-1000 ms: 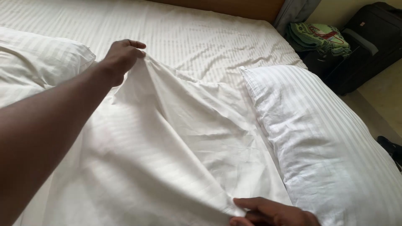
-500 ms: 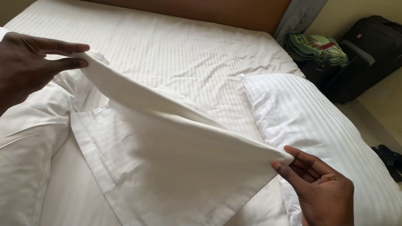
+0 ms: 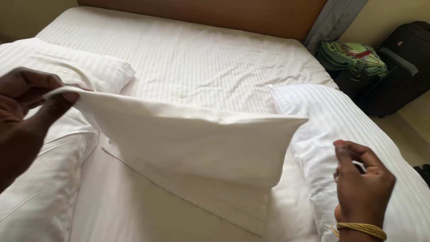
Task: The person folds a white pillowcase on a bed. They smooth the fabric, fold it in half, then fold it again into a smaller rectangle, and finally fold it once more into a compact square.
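- Since the frame half a second earlier, the right hand [image 3: 362, 188] has let go of the pillowcase [image 3: 197, 148] corner and dropped lower, while the left hand [image 3: 31, 101] has kept its pinch on the other corner.
- The bed [image 3: 192, 62] stretches away beyond both hands, with a striped white sheet and a wooden headboard [image 3: 206, 15] at the far end.
- One pillow [image 3: 354, 134] lies just under and beyond the right hand; another pillow [image 3: 53, 67] sits behind the left hand.
- The pillowcase hangs between the two hands, its left corner clamped between left thumb and fingers, its right corner free, just up and left of the right hand.
- The right hand is loosely curled, fingers apart, holding nothing.
- Step in hand, as I judge it: spreading the pillowcase open. The right hand would need a fresh grip on the loose corner.
- A black suitcase [image 3: 398, 67] and a green bundle [image 3: 354, 54] stand far beyond the right hand.
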